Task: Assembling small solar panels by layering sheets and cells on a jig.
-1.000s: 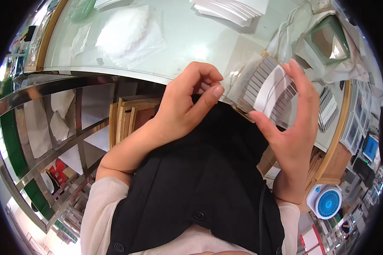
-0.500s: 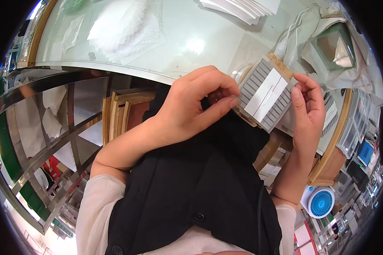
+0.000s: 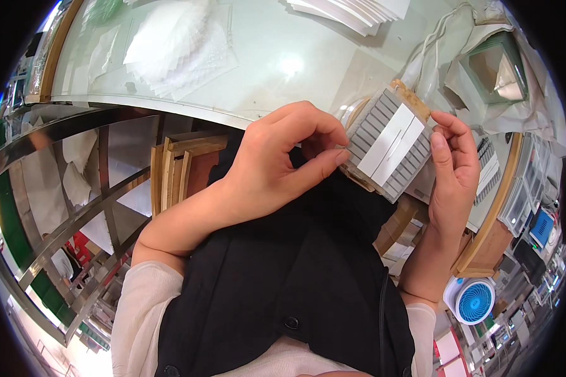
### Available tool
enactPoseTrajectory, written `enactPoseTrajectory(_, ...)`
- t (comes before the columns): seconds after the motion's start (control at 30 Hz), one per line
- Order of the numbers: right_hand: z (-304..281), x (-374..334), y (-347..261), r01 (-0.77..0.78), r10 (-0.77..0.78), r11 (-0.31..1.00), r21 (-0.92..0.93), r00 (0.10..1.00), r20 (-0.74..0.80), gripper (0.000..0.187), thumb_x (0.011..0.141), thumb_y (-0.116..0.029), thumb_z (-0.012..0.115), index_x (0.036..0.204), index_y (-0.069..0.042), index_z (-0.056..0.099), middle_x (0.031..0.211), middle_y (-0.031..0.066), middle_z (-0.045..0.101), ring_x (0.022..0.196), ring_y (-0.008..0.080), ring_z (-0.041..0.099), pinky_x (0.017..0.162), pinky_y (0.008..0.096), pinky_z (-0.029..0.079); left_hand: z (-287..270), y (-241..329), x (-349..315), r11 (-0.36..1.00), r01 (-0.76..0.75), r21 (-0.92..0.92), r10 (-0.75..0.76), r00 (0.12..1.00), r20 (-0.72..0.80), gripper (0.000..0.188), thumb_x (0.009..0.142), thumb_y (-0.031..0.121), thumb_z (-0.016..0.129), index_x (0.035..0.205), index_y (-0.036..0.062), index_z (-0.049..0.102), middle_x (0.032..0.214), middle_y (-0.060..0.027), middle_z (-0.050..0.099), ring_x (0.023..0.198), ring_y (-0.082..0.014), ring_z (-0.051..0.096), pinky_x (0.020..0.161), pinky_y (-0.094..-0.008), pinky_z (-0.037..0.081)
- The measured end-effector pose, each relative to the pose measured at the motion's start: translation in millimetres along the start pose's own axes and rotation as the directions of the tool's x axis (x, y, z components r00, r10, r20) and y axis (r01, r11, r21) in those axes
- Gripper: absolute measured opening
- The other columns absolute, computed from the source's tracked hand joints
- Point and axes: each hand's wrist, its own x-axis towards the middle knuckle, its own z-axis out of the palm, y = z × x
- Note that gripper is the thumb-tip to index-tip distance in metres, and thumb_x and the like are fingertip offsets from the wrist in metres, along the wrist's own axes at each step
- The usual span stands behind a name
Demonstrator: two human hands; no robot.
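Observation:
A grey ribbed plate [image 3: 363, 139] with dark parallel grooves sits tilted near the table's front edge. Across its middle lies a white card strip [image 3: 383, 146], split lengthwise by a narrow dark gap. At the plate's left edge is my left hand [image 3: 289, 147], thumb and index finger brought together; anything between the tips is too small to make out. My right hand [image 3: 454, 154] is by the plate's right edge, fingers curled toward the thumb. What those fingers grip, if anything, is hidden. Worn brownish material [image 3: 412, 100] shows along the plate's far edge.
Thin clear sheets [image 3: 176, 50] are fanned out at the far left of the pale table. A white paper stack [image 3: 352, 12] lies at the far edge. Right of the plate are white cables [image 3: 431, 44] and a glass-sided box [image 3: 497, 69]. A blue-white fan [image 3: 473, 300] stands lower right.
The whole view has shifted slightly. Both hands keep nearly the same pose beside the plate, and the white strip stays in place on it.

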Motion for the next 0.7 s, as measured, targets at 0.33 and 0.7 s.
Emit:
enactPoseTrajectory(0.33, -5.7, -1.5, 6.5, -0.023, 0.023, 0.999, 0.027, 0.999, 0.024, 0.027, 0.095, -0.012, 0.055, 0.119, -0.001, 0.057, 0.097, -0.0017, 0.054, 0.089, 0.0049, 0.047, 0.082, 0.018, 0.035, -5.5, -0.8, -1.2, 0.997, -0.074, 0.028, 0.073, 0.997, 0.026, 0.017, 0.081, -0.005, 0.066, 0.096, 0.0003, 0.059, 0.09, -0.0043, 0.06, 0.077, -0.0099, 0.058, 0.069, -0.0228, 0.048)
enactPoseTrajectory(0.7, -14.6, 22.7, -31.7, 0.203, -0.254, 0.943, -0.264, 0.951, -0.175, 0.025, 0.095, -0.016, 0.054, 0.115, -0.001, 0.059, 0.099, 0.0034, 0.059, 0.092, 0.0093, 0.053, 0.084, 0.0235, 0.041, -27.8, -1.7, -10.4, 0.997, 0.041, -0.07, -0.046, 0.996, -0.072, 0.011, 0.087, 0.003, 0.063, 0.095, 0.0007, 0.055, 0.083, -0.0035, 0.058, 0.072, -0.0087, 0.055, 0.067, -0.0218, 0.046)
